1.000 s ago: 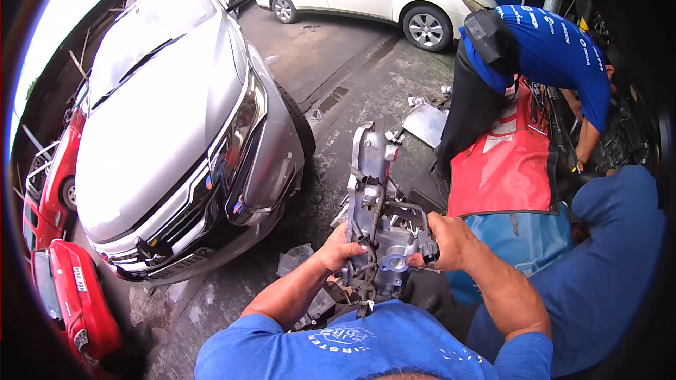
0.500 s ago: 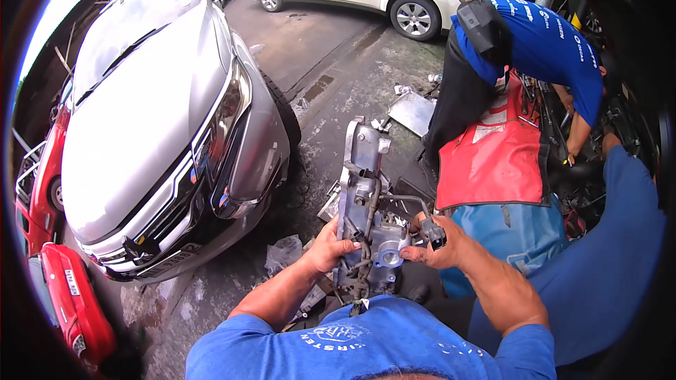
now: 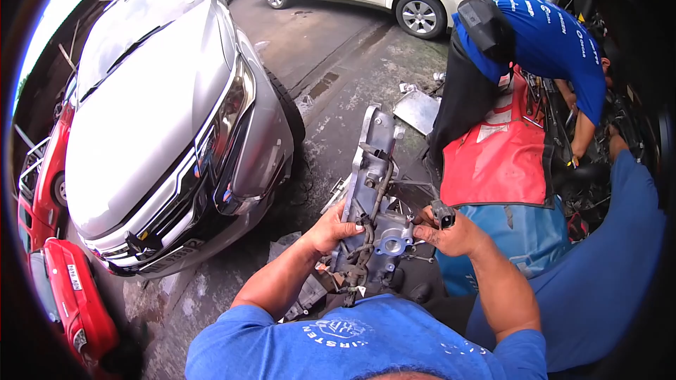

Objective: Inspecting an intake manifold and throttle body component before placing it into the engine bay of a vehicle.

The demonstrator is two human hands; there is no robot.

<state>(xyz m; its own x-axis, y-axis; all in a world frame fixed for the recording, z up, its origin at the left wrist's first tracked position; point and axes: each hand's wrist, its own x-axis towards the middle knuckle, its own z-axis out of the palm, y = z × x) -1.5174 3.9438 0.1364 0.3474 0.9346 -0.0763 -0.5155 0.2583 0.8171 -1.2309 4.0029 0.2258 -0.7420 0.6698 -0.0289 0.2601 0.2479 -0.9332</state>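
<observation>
A long grey cast-metal part, like an engine intake manifold (image 3: 372, 127), is held up in front of my chest, its far end tilted away. A dark wiring harness (image 3: 384, 186) runs along its top, and a round flanged port (image 3: 392, 245) shows near its close end. My left hand (image 3: 328, 231) grips the left edge, thumb on top. On the right side, my right hand (image 3: 454, 236) is closed beside the port, with thumb near the metal and other fingers partly hidden. A black plug connector (image 3: 443, 214) sits over that hand at the end of a thin arm or lead.
A silver vehicle (image 3: 155, 112) stands close on the left, with red cars (image 3: 74, 295) beyond it. At right, a co-worker in blue (image 3: 542, 35) bends over an engine bay draped with a red cover (image 3: 496, 162) and blue cover (image 3: 514, 236). A metal panel (image 3: 417, 110) lies on the ground.
The manifold has turned slightly, its far end swinging a little right and away. Both hands have kept their hold and moved slightly with it.
</observation>
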